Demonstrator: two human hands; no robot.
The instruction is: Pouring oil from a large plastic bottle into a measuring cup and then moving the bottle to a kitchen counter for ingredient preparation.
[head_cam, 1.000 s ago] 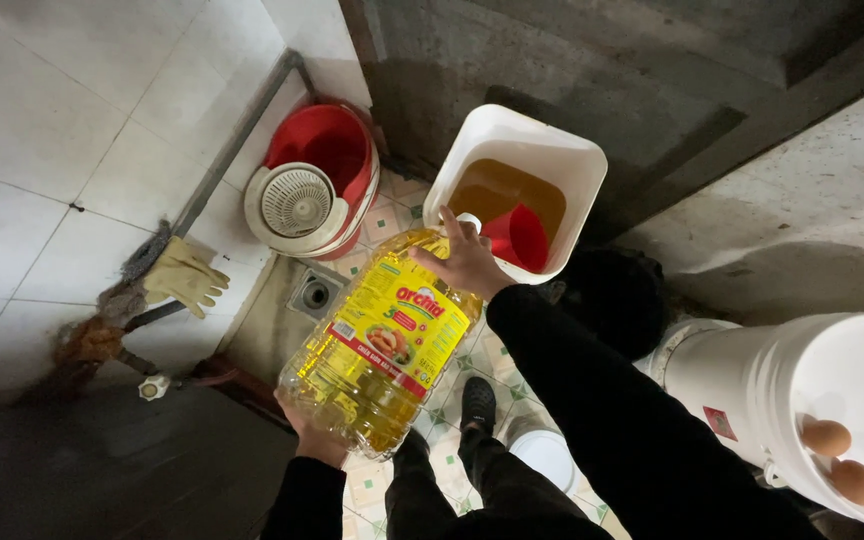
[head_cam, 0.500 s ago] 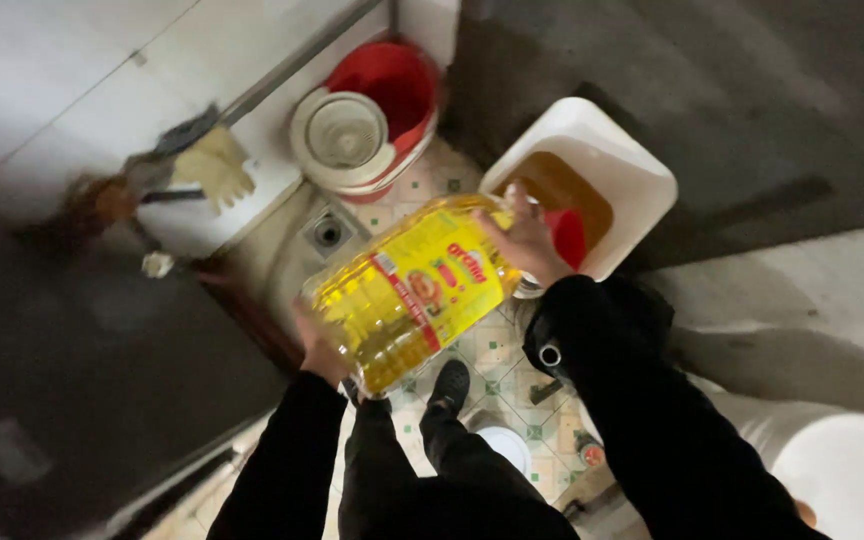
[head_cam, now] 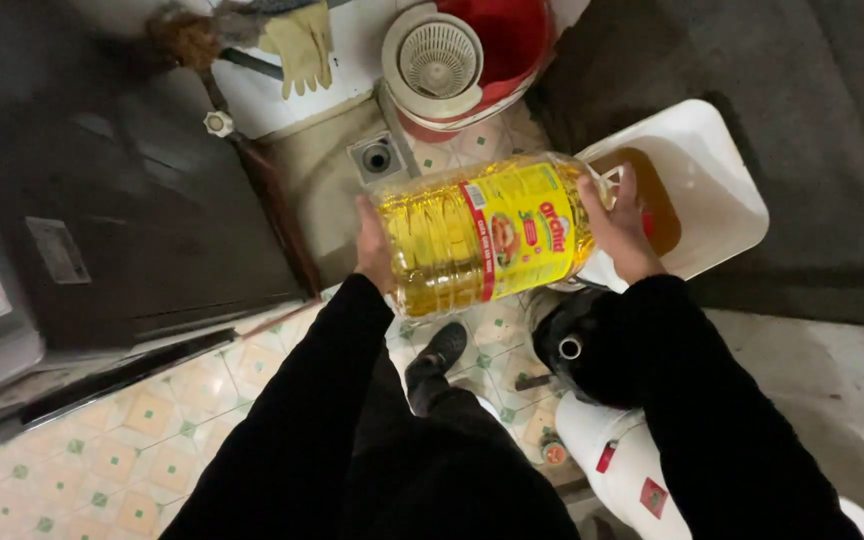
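Note:
A large clear plastic bottle of yellow cooking oil with a yellow and red label lies tipped on its side between both hands. My left hand grips its base end. My right hand holds its neck end over the rim of a white square bucket. The bucket holds amber oil. Both sleeves are black.
A red mop bucket with a white spinner basket stands at the top, a yellow rubber glove beside it. A floor drain sits in the tiles. A dark cabinet fills the left. A white tub stands lower right, my shoe below the bottle.
The view has swung so the bottle now lies nearly level across the frame. Both hands kept their grip, with the neck still over the white bucket.

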